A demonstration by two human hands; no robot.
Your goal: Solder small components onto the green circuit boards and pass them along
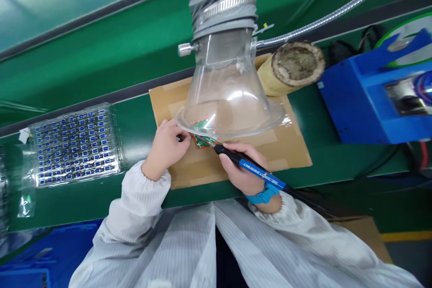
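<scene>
Right hand (246, 182) grips the soldering iron (259, 172); left hand (168, 144) curls beside the green board (201, 144) — its hold I can't tell — on cardboard (202, 168) under the clear hood (222, 94); I'd brace both, keep contact light

Blue-and-black soldering iron (259, 172), green board (201, 144), white pinstriped sleeves (140, 202)

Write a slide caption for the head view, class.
Right hand holds blue-and-black pen-shaped tool at green circuit board, left hand alongside, near clear flared plastic hood.
</scene>
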